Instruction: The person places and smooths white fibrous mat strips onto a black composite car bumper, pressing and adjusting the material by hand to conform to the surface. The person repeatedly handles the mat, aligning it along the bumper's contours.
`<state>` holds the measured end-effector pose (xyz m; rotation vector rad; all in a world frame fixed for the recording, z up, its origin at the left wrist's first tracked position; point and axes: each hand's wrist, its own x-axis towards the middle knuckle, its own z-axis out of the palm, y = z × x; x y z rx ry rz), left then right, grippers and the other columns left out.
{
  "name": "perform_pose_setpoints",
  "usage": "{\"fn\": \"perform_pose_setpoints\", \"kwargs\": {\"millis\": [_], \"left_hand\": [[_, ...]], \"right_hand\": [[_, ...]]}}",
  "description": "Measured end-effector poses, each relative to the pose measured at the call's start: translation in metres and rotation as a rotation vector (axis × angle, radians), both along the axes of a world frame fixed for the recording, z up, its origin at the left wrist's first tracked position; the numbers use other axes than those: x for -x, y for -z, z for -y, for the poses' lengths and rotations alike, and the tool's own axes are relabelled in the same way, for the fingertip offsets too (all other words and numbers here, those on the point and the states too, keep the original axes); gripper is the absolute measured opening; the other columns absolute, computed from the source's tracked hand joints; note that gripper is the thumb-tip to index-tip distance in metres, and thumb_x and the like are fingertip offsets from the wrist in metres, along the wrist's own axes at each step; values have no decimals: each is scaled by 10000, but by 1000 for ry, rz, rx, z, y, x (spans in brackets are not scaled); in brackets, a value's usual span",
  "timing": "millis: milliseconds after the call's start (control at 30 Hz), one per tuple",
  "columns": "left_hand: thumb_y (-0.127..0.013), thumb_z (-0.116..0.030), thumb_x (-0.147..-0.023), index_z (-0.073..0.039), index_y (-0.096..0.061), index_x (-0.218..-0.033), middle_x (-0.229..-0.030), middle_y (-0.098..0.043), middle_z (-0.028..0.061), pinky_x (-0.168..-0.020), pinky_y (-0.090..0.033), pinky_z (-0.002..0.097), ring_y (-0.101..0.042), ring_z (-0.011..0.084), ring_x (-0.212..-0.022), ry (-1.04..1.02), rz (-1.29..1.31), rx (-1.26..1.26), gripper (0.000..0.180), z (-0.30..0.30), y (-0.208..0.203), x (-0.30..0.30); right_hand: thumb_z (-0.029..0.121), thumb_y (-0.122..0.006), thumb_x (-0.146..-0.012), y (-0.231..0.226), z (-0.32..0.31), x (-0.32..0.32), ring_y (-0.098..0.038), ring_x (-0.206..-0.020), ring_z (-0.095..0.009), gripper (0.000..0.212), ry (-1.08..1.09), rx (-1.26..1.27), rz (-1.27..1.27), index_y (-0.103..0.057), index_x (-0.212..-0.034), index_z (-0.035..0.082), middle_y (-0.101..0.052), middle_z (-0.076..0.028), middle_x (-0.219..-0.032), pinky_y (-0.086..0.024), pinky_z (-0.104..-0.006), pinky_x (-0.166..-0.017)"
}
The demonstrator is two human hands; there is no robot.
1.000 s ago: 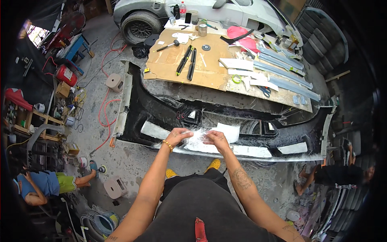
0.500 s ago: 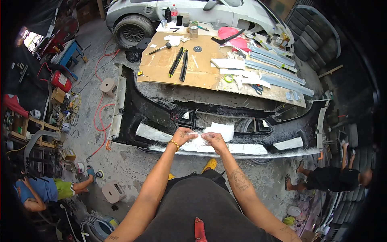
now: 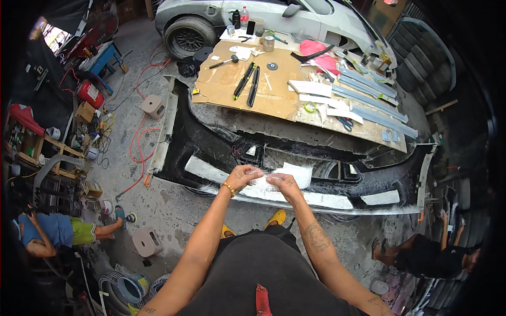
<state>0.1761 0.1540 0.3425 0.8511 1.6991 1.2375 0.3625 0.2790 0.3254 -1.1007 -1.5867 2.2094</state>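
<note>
Left edge: a person in a blue top and green shorts (image 3: 55, 230) near the floor's rim of clutter.
Floor: a beige stool (image 3: 153, 107) stands beside a red hose (image 3: 141, 150).
Bumper: the black car bumper shell (image 3: 329, 184) spans the foreground, white strips along it.
Left hand: the left hand (image 3: 241, 177), beaded bracelet at its wrist, closes thumb against fingers on wispy white fibres (image 3: 265, 175).
Fibres: the strands lie between both hands' fingertips, over the bumper.
Right hand: the right hand (image 3: 283, 184) pinches the same fibres, near a white sheet (image 3: 299, 175).
Worktop: beyond the bumper, the worktop (image 3: 363, 129) carries scissors (image 3: 346, 124) and grey strips (image 3: 380, 100).
Right edge: a person in dark clothing (image 3: 432, 255).
</note>
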Motion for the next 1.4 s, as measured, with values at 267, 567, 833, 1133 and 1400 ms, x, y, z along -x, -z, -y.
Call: {"fn": "perform_pose_setpoints", "kwargs": {"millis": [267,567,833,1133,1400], "left_hand": [[-809,-312,-818,-18,-764,-864,-681,-659,-5,-548,-448,243,-541,60,-595,45,-75,-5,301,0,2,4],[-750,-287,-863,18,-752,-956,-754,-701,13,-645,-480,275,-585,79,-693,100,-144,-29,319,3,0,13],[-746,-265,-853,21,-752,-896,-732,-699,18,-642,-475,272,-583,76,-683,26,-184,-69,289,6,-13,6],[-776,-215,-861,-43,-747,-906,-715,-642,-24,-569,-436,226,-568,58,-645,-235,150,-149,180,25,-5,32],[-775,-229,-861,-12,-741,-960,-835,-709,20,-676,-476,243,-610,84,-739,-78,248,-64,241,14,-7,5]], "right_hand": [[197,-764,-881,0,-8,-10,-623,-800,-104,286,-55,104,-15,-730,-1123,47,-706,-17,-943,-485,-257,-656],[149,-744,-894,-18,-2,-5,-664,-837,-130,314,-26,165,-95,-682,-1154,-16,-713,-72,-970,-542,-271,-701],[78,-690,-927,-11,-4,-8,-670,-905,-161,282,24,142,-133,-660,-1164,-73,-702,-113,-1040,-572,-309,-786],[146,-711,-921,-15,-11,-12,-647,-984,-158,309,96,104,-124,-679,-1178,-23,-685,-111,-1105,-589,-317,-765],[188,-711,-926,-32,6,-1,-656,-971,-162,346,104,252,-223,-658,-1179,-42,-685,-96,-1073,-596,-356,-794]]}}
